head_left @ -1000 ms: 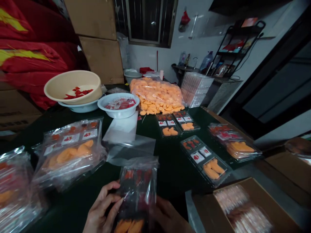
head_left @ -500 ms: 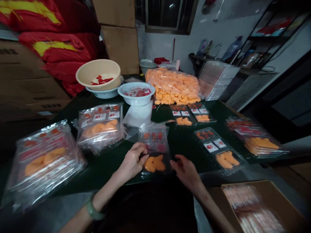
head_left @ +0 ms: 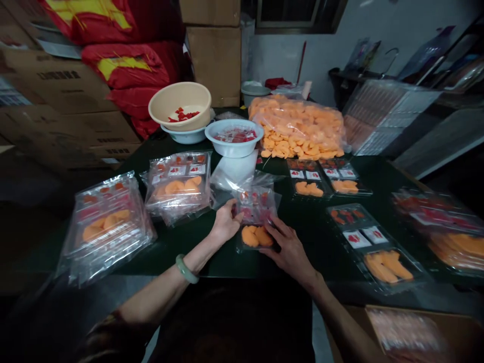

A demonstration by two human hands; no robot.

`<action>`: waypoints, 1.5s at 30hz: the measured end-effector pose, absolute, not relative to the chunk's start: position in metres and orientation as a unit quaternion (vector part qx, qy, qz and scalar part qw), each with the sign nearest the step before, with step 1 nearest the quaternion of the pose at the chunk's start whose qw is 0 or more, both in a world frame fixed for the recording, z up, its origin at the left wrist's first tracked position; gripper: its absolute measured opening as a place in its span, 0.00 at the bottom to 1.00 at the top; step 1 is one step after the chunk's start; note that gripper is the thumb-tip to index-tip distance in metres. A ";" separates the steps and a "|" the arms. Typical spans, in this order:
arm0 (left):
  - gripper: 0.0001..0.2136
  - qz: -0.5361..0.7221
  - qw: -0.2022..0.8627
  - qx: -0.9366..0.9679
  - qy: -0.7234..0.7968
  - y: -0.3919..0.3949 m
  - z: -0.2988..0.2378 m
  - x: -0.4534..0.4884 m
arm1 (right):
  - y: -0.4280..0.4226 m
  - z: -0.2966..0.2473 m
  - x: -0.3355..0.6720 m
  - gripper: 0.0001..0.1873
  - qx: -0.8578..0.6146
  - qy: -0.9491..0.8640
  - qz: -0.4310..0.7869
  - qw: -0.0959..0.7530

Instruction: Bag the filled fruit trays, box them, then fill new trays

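In front of me lies a clear plastic tray (head_left: 257,237) with orange pieces in its near section; its far part sits inside a clear plastic bag (head_left: 264,197), through which reddish pieces show. My left hand (head_left: 227,223) is closed at the bag's left edge, thumb and fingers pinched together near its opening. At the tray's right side, my right hand (head_left: 286,247) grips it, fingers on the side and thumb near the close edge. Another filled tray (head_left: 372,247), unbagged, rests to the right, with orange pieces, two white printed packets and small red pieces.
Bagged trays are stacked at left (head_left: 108,227) and left of centre (head_left: 179,186). A big bag of orange pieces (head_left: 298,123), a white basin (head_left: 234,146) and a cream basin (head_left: 181,98) stand behind. More trays (head_left: 308,176) lie beyond; an open carton (head_left: 408,322) is lower right.
My right hand has moved left onto the tray and closed on it. The tray is deeper in the bag. The whole view has shifted, so things appear farther right.
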State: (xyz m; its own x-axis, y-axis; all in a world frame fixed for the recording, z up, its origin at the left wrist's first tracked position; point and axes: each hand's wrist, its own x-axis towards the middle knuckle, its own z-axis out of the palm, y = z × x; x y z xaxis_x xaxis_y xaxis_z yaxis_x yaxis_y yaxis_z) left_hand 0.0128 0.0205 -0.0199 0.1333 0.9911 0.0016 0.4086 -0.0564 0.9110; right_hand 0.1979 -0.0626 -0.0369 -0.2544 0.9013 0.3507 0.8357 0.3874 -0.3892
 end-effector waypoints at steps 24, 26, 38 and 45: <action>0.16 0.426 0.437 0.596 0.521 -0.001 -0.007 0.014 | -0.085 -0.023 0.175 0.20 -0.581 -0.723 -0.095 0.361; 0.18 0.431 0.482 0.563 0.514 -0.003 -0.006 0.014 | -0.087 -0.022 0.171 0.25 -0.569 -0.752 -0.094 0.319; 0.14 0.245 0.741 0.503 0.372 -0.027 -0.014 -0.017 | -0.062 -0.027 0.143 0.14 -0.652 -0.694 -0.020 0.306; 0.06 0.242 0.783 0.395 0.415 -0.039 -0.005 -0.011 | -0.035 -0.008 0.135 0.10 -0.578 -0.766 -0.092 0.267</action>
State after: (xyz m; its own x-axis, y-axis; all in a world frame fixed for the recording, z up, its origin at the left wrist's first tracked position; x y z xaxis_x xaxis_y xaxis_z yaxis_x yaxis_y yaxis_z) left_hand -0.0113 -0.0390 -0.0047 0.5392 0.7063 -0.4588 -0.0511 0.5712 0.8192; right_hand 0.1346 -0.0352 -0.0076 -0.1891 0.8359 0.5152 0.9342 0.3149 -0.1680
